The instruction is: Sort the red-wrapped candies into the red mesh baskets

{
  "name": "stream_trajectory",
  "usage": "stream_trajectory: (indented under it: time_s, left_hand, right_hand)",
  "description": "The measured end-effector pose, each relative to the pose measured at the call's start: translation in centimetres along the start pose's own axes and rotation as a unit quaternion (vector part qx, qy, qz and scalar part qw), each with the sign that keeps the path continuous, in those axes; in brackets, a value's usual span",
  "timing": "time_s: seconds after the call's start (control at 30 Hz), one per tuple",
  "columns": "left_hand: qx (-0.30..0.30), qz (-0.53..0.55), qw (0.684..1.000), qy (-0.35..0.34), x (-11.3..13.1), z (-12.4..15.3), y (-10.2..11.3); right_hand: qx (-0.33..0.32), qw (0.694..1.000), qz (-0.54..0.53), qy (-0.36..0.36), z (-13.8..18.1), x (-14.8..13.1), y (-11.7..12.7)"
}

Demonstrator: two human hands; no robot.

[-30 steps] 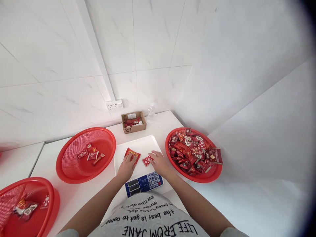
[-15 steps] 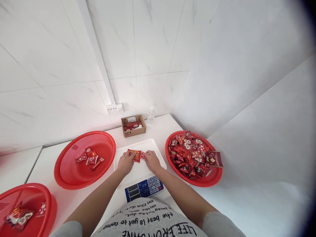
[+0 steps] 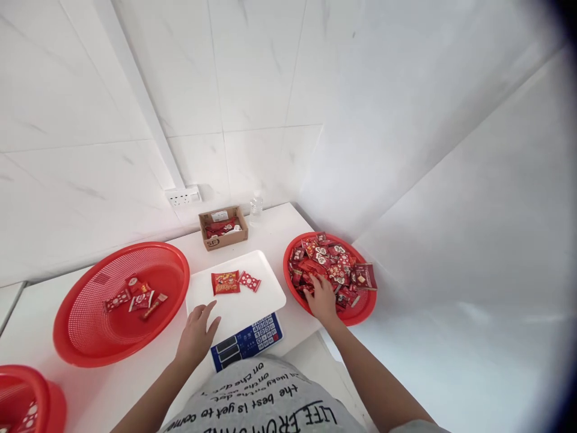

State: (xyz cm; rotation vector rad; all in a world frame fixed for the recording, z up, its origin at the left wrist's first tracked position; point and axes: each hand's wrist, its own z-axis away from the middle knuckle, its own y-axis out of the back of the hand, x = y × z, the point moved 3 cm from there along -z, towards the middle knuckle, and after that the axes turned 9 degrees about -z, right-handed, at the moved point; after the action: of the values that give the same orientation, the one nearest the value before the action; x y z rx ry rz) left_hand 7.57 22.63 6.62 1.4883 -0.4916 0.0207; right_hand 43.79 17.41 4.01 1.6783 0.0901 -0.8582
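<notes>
On the white pan of a digital scale [image 3: 234,308] lie two snack packets: an orange-red packet [image 3: 226,282] and, to its right, a smaller red packet with white dots [image 3: 249,281]. My left hand [image 3: 198,334] hovers at the pan's near left edge, thumb and fingers apart, holding nothing. To the right, my right hand [image 3: 322,299] reaches into a red basket [image 3: 368,308] heaped with snack packets [image 3: 331,260]. Its fingers are spread and touch the packets on the near left of the heap; the fingertips are partly lost among them.
Left of the scale stands a wide red basket [image 3: 92,355] with a few packets inside. Another red basket [image 3: 49,394] is cut off at the lower left. A small cardboard box [image 3: 228,239] and a clear bottle [image 3: 256,207] stand near the wall, below a power socket [image 3: 183,196].
Both hands have let go of the two packets, which now lie on the scale. My right hand has moved right into the full basket; my left has drawn back toward me. The view has shifted right.
</notes>
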Motion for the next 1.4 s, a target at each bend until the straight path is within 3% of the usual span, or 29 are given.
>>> stream_trajectory:
  time_s: [0.1,0.17,0.23,0.37,0.67,0.8,0.97,1.03,1.3,1.4]
  left_hand:
    - [-0.012,0.031,0.999,0.011,0.0,1.6,-0.5]
    - [-0.029,0.045,0.998,0.013,0.6,1.8,-0.7]
    - [-0.042,0.055,0.998,0.007,1.5,1.5,-0.8]
    - [-0.041,0.072,0.996,-0.011,3.2,0.7,-0.8]
    - [-0.048,0.113,0.992,-0.005,3.4,0.9,0.1]
    - [-0.048,0.122,0.991,-0.002,3.5,1.0,0.1]
    - [-0.048,0.132,0.99,-0.016,4.0,1.1,0.0]
    - [-0.052,0.134,0.989,-0.018,4.0,1.2,0.1]
    - [-0.063,0.147,0.987,-0.004,3.6,1.7,0.3]
    - [-0.067,0.163,0.984,-0.005,4.0,1.7,0.2]
  right_hand:
    - [-0.053,0.991,-0.041,-0.114,0.0,3.9,0.3]
    - [-0.078,0.98,-0.08,-0.164,-0.2,4.8,-0.1]
    - [-0.062,0.973,-0.119,-0.188,-0.6,4.9,-0.4]
    - [0.005,0.958,-0.21,-0.195,-1.4,4.8,-0.2]
    - [0.025,0.943,-0.261,-0.206,-1.1,6.4,3.5]
    - [-0.002,0.959,-0.235,-0.158,-1.2,4.9,2.4]
    - [-0.033,0.988,-0.106,-0.107,-1.1,3.1,0.2]
    - [-0.029,0.99,-0.099,-0.099,-1.3,3.0,0.2]
    - [0.031,0.972,-0.2,-0.122,-1.8,4.0,3.2]
    - [0.075,0.943,-0.274,-0.175,-1.4,3.4,4.6]
